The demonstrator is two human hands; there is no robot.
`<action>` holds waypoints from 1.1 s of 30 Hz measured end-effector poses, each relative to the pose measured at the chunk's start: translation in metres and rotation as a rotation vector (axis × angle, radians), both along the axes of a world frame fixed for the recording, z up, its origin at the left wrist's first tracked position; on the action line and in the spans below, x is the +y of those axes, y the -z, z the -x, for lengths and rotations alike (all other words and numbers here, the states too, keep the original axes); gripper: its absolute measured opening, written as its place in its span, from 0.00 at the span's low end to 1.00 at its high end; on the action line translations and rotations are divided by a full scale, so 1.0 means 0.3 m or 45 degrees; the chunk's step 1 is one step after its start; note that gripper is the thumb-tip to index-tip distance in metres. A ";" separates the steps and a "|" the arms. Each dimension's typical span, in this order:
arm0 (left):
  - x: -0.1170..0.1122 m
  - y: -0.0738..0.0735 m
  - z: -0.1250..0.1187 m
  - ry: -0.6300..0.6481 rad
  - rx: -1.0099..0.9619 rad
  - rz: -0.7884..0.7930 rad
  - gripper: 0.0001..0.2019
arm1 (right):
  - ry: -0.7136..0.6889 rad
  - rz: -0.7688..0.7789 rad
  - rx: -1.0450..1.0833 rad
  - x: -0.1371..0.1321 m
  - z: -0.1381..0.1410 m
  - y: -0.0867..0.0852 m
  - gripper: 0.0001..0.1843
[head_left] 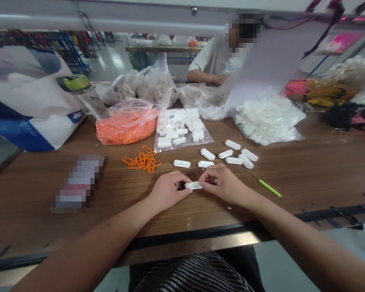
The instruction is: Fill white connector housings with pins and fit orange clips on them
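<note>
Between my two hands is a small white plastic strip (194, 185) with a row of small dark marks or holes along it. My left hand (168, 187) pinches its left end with thumb and forefinger. At the other end, the closed fingertips of my right hand (220, 183) grip the same strip. Just beyond my hands lie several similar white plastic pieces (181, 163), scattered on the brown table (118, 211). A loose pile of orange rectangular frames (143, 160) is to the left of them. A thin tool with a green handle (270, 188) rests right of my right hand.
Clear bags of orange parts (126, 123), white pieces (181, 127) and whitish parts (269, 117) stand farther back. A phone-like object (79, 182), blurred out, lies left, near a bottle (82, 93) and a large white-and-blue bag (33, 105). A person (215, 61) sits opposite.
</note>
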State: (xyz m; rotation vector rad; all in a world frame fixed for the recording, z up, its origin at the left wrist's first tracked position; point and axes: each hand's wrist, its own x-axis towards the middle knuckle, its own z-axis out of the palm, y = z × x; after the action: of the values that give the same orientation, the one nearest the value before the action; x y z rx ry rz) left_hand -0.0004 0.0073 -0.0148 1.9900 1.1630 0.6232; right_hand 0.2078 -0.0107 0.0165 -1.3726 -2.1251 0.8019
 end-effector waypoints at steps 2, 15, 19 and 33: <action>-0.001 0.002 0.000 0.005 -0.003 -0.012 0.07 | -0.004 -0.038 -0.046 0.007 0.007 0.014 0.07; -0.005 0.002 -0.001 -0.001 0.007 -0.014 0.07 | -0.108 -0.255 -0.295 0.004 0.002 0.009 0.08; -0.006 -0.005 -0.004 -0.008 0.013 0.001 0.07 | -0.143 -0.405 -0.419 -0.020 -0.010 -0.004 0.13; -0.001 0.005 0.001 0.006 0.011 -0.023 0.06 | -0.106 -0.416 -0.337 -0.040 -0.018 0.000 0.14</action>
State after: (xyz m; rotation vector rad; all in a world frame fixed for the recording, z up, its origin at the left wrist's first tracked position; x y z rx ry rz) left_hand -0.0006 0.0069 -0.0163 2.0121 1.1608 0.6257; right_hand 0.2134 -0.0228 0.0164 -1.2770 -2.3977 0.2921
